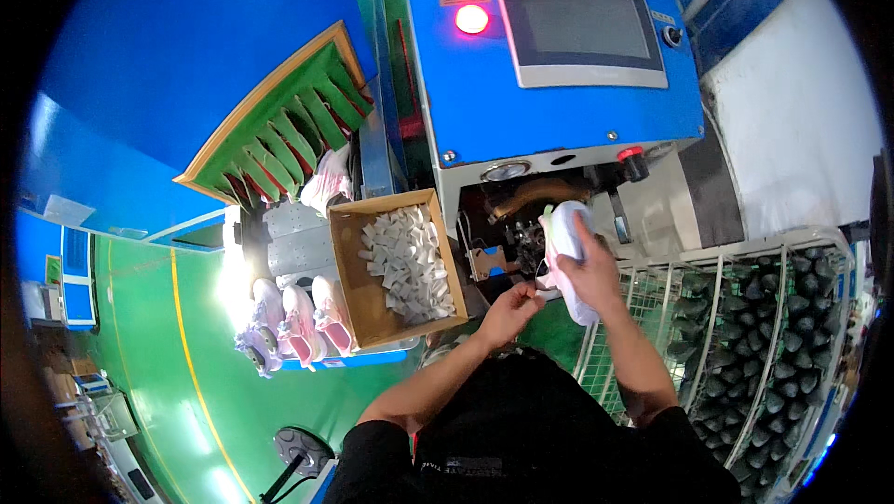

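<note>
Below the blue machine [559, 85], the right hand [589, 271] had its grip closed around a white shoe [566, 257], while the left hand [512, 308] pinched its lower edge; holding it steady seemed best.

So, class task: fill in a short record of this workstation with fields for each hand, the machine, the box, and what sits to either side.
Right hand: grips a white shoe at the machine's opening
Left hand: at the shoe's lower edge, fingers pinched
Machine: blue, grey screen, red lamp lit
Cardboard box: holds white pieces
Left side: pink shoes in a row
Right side: wire cart of dark shoe lasts
</note>
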Demonstrator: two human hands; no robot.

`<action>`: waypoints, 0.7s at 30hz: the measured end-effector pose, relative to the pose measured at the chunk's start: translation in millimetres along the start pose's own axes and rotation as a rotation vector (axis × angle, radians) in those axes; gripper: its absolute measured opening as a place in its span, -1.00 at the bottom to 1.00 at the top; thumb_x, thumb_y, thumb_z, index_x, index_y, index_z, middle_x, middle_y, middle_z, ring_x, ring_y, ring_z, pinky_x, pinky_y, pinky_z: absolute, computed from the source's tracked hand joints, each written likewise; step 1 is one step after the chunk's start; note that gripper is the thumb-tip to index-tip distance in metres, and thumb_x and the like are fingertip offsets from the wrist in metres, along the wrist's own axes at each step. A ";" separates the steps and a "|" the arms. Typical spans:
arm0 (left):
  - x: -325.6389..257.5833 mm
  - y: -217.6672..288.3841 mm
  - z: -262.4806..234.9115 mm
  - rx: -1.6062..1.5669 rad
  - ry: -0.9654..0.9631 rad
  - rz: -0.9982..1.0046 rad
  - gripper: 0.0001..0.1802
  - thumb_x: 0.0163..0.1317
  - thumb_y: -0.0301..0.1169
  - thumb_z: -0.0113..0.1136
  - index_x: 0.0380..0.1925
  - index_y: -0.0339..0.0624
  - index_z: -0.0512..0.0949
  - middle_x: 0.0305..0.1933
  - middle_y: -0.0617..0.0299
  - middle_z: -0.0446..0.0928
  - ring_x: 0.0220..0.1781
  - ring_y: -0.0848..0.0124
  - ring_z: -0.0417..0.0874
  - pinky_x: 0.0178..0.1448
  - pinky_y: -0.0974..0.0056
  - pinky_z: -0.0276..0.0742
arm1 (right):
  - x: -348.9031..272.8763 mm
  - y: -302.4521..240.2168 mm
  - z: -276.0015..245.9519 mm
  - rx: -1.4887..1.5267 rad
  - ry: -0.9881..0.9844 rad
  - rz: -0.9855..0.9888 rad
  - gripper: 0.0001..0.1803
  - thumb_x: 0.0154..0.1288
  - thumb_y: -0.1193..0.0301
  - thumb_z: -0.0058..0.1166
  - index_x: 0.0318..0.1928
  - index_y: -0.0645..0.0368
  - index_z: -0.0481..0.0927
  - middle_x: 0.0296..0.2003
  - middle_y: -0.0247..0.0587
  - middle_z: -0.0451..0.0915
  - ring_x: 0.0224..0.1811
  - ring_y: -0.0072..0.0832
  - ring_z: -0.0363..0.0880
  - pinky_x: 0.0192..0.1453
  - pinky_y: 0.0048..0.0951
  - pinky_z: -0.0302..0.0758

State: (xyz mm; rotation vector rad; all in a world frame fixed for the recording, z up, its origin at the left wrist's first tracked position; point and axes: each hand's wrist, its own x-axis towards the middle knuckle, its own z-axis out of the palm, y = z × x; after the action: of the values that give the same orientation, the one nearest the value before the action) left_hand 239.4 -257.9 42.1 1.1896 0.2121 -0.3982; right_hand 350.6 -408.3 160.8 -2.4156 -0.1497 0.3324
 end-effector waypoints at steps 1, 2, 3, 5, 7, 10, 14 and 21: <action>8.0 -5.7 -3.8 -0.024 -0.006 -0.034 -0.83 0.41 -0.33 0.18 -0.25 -0.19 0.48 -0.28 0.40 0.44 -0.20 0.58 0.41 -0.05 0.39 0.41 | 5.3 -8.4 6.8 -0.191 -0.017 0.009 -0.06 0.15 0.35 0.30 0.55 -0.19 0.20 0.22 0.22 0.52 0.19 0.02 0.59 0.25 -0.11 0.52; 18.5 -31.3 -8.7 -0.096 0.006 -0.013 -0.82 0.38 -0.31 0.20 -0.27 -0.17 0.48 -0.28 0.42 0.44 -0.21 0.58 0.42 -0.06 0.39 0.41 | 7.5 -15.3 17.2 -0.413 0.020 -0.067 -0.05 0.16 0.29 0.28 0.56 -0.32 0.15 0.17 0.30 0.48 0.12 0.22 0.56 0.20 0.01 0.53; 23.8 -43.7 -10.6 -0.105 -0.005 -0.030 -0.81 0.39 -0.29 0.20 -0.24 -0.18 0.50 -0.26 0.40 0.46 -0.19 0.56 0.44 -0.03 0.37 0.43 | 7.5 -26.5 23.1 -0.579 -0.086 -0.040 -0.04 0.25 0.26 0.20 0.60 -0.28 0.01 0.22 0.34 0.39 0.08 0.25 0.58 0.17 -0.01 0.55; 23.5 -58.1 -16.6 -0.111 -0.023 -0.076 -0.76 0.41 -0.25 0.20 -0.17 -0.21 0.55 -0.22 0.37 0.52 -0.14 0.51 0.49 0.05 0.33 0.46 | 8.2 -33.8 44.0 -0.608 -0.112 0.093 -0.04 0.33 0.19 0.13 0.62 -0.22 -0.11 0.24 0.34 0.30 0.03 0.24 0.58 0.13 0.04 0.55; 14.5 -48.2 -28.9 0.049 0.068 -0.108 -0.71 0.36 -0.20 0.21 -0.17 -0.22 0.57 -0.26 0.31 0.55 -0.16 0.49 0.54 0.02 0.30 0.51 | 11.8 -19.2 59.3 -0.588 -0.012 0.017 -0.04 0.37 0.19 0.12 0.62 -0.17 -0.15 0.19 0.29 0.31 -0.02 0.19 0.57 0.05 0.09 0.54; -22.5 4.9 -52.2 0.122 0.037 -0.204 -0.69 0.36 -0.16 0.20 -0.19 -0.20 0.59 -0.37 0.32 0.54 -0.28 0.49 0.55 -0.12 0.30 0.54 | 20.1 -23.7 58.9 -0.612 0.041 -0.009 -0.04 0.28 0.25 0.14 0.61 -0.13 -0.07 0.10 0.23 0.35 0.08 0.22 0.46 0.11 0.11 0.50; -67.6 27.0 -104.4 0.235 0.239 -0.170 -0.61 0.38 -0.09 0.17 -0.14 -0.23 0.62 -0.33 0.24 0.63 -0.31 0.42 0.61 -0.15 0.25 0.56 | 18.2 -17.2 63.5 -0.651 0.101 -0.084 -0.06 0.29 0.24 0.15 0.61 -0.15 -0.02 0.10 0.22 0.36 0.03 0.17 0.49 0.07 0.10 0.50; -90.6 34.1 -160.2 0.614 0.625 -0.223 -0.42 0.36 0.08 0.11 -0.10 -0.31 0.63 -0.15 -0.15 0.69 -0.03 -0.09 0.71 0.03 -0.02 0.56 | 16.0 -8.6 72.2 -0.584 0.296 -0.174 -0.02 0.23 0.26 0.17 0.61 -0.15 -0.03 0.21 0.25 0.32 0.11 0.21 0.47 0.11 0.12 0.48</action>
State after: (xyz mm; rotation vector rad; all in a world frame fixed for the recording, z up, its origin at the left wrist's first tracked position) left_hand 178.4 -81.0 46.3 1.8877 0.8106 -0.2786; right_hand 345.7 -353.8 110.2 -2.9624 -0.3619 -0.1803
